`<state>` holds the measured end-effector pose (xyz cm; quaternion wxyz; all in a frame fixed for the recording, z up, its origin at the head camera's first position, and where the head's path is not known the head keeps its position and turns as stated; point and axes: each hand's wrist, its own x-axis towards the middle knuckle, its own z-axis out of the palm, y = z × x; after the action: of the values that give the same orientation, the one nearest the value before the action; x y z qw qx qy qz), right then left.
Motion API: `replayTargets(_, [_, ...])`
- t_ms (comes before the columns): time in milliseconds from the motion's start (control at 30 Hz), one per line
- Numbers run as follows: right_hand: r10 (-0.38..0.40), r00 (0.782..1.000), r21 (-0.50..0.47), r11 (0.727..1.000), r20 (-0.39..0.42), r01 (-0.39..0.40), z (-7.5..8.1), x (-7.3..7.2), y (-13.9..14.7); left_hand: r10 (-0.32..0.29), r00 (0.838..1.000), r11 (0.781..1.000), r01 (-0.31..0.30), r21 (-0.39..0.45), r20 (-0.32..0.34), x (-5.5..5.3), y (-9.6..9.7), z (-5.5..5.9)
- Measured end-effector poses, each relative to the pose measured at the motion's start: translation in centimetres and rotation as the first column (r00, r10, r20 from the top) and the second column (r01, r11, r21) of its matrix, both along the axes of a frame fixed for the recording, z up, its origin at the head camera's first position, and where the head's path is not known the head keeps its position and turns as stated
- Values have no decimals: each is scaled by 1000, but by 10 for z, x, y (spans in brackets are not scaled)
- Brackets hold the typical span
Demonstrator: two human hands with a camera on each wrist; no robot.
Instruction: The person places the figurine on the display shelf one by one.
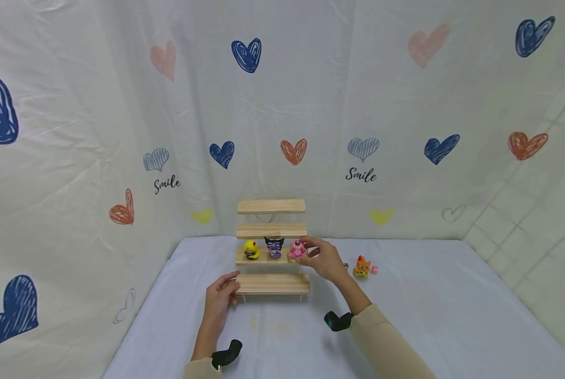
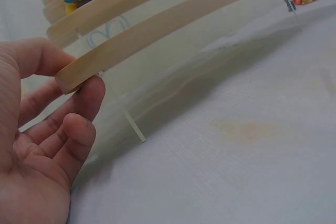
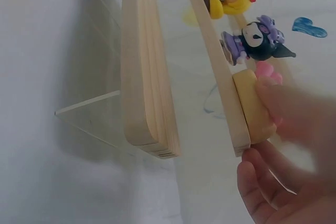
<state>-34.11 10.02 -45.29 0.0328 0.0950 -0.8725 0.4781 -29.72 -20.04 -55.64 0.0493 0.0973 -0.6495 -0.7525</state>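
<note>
A wooden tiered display stand (image 1: 273, 284) stands on the table. My left hand (image 1: 219, 297) pinches the left end of its lowest board between thumb and fingers. At the right end of the second board from the bottom, my right hand (image 1: 328, 260) grips a pink figurine (image 1: 297, 250). The figurine's tan base (image 3: 253, 107) touches the board in the right wrist view; fingers hide part of its body. Beside it on the same board are a black-and-purple figurine (image 1: 274, 247) in the middle and a yellow-haired figurine (image 1: 251, 249) at the left.
An orange fox-like figurine (image 1: 362, 267) stands on the table right of the stand, with a tiny pink piece (image 1: 374, 269) next to it. A small grey thing (image 1: 346, 266) is partly hidden by my right wrist. Behind hangs a heart-printed cloth (image 1: 282, 105).
</note>
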Motion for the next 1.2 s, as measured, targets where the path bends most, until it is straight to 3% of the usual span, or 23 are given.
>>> replayTargets(1200, [-17,1000,-16,1000,-19,16,-6,-1,-1,0,1000,999,1,33,-19,1,2,1])
